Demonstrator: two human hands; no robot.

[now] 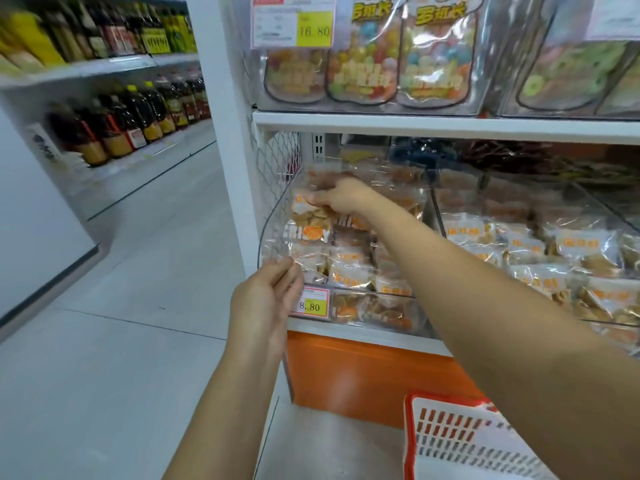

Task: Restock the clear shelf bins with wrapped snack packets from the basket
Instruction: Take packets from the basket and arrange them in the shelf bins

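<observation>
The right hand [341,199] pinches 1 snack packet [309,212] above the clear bin [267,221] (tagged 8.80), while the left hand [265,301], fingers [290,271] relaxed, hovers at its front corner.

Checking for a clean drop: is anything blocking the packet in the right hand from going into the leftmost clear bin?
Nothing visible does. The right hand holds the snack packet just above the open-topped clear bin, over packets already piled there. The left hand sits at the bin's front corner, off the path.
</observation>
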